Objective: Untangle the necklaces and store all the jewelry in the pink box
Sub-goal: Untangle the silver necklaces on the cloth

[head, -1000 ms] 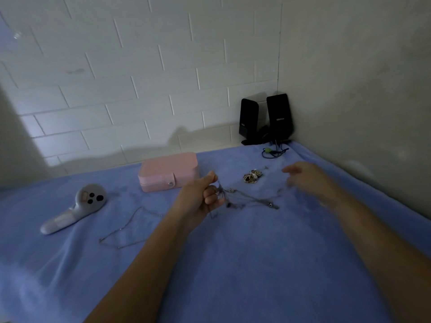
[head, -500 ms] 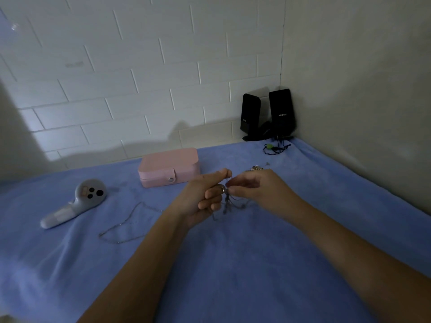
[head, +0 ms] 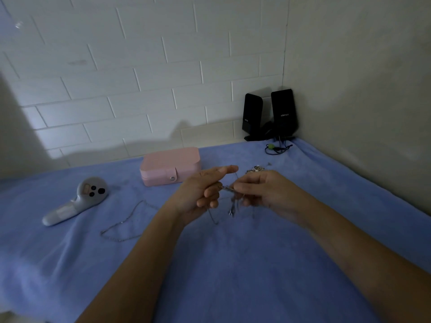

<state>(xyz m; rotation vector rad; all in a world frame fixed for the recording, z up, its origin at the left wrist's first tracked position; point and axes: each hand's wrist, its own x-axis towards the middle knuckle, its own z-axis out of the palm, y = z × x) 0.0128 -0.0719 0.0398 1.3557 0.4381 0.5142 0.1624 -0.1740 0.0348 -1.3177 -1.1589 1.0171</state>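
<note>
I see a grey handheld device [head: 77, 201] lying left on the blue cloth [head: 233, 264]; two black speakers [head: 284, 114] stand in the far corner.

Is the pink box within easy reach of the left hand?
Likely yes: bare cloth lies between the left hand and pink box, though it and the right hand hold the tangled necklaces.

One head-worn wide-angle view looks forward and down over the cloth [head: 233, 271] toward the wall corner [head: 285, 66], with the left hand [head: 200, 194] and right hand [head: 268, 194] close, mid-frame.
</note>
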